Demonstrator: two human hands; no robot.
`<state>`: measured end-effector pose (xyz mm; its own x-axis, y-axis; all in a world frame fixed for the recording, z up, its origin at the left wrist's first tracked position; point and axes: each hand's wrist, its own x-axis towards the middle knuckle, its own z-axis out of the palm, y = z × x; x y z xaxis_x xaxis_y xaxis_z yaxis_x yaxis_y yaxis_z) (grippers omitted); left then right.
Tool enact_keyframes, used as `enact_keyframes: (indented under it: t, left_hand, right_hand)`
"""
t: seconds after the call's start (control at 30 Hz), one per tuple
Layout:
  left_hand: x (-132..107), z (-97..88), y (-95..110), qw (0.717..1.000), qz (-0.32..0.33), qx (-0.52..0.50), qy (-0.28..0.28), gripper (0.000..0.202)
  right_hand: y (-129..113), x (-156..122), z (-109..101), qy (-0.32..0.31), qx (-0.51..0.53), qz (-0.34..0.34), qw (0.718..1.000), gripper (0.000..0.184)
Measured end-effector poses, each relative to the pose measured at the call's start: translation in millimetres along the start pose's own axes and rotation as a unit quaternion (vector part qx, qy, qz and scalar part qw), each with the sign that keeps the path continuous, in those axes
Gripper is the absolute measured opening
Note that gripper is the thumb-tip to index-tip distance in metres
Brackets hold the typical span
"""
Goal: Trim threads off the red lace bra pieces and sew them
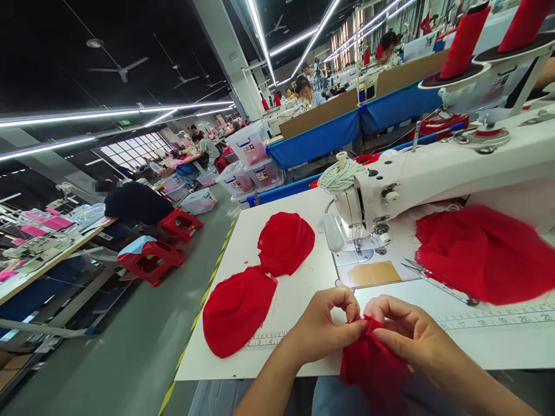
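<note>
Both hands pinch the upper edge of a red fabric piece point(368, 370) that hangs down over the table's front edge. My left hand point(327, 326) grips it between thumb and forefinger; close beside it, my right hand point(410, 329) does the same. Just beyond them stands a white sewing machine point(411, 179), its needle area lit. Two rounded red fabric pieces, a nearer one point(238, 309) and a farther one point(286, 242), lie touching on the left of the table. Thread snips point(440, 281) rest partly against a larger heap of red fabric point(485, 254) on the right.
The white table point(312, 294) has a printed ruler point(498, 320) along its front. Red thread cones point(466, 40) stand behind the machine. Clear plastic boxes point(249, 144) are stacked beyond the table. Red stools point(151, 260) and a seated person point(136, 202) are across the aisle, left.
</note>
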<state>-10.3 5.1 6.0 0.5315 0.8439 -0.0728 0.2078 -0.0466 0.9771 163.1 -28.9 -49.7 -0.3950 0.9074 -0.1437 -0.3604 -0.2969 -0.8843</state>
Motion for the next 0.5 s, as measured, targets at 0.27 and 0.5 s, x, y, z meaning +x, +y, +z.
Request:
enact_keyframes:
  t: [0.27, 0.5]
  left_hand:
    - [-2, -1.8, 7, 0.999, -0.03, 0.042, -0.006, 0.017]
    - [-1, 8.6, 2, 0.995, 0.01, 0.068, 0.078, 0.01]
  right_hand:
    - [-9, -5, 5, 0.063, -0.122, -0.057, 0.989, 0.036]
    - [-9, -4, 5, 0.072, -0.15, -0.06, 0.984, 0.034]
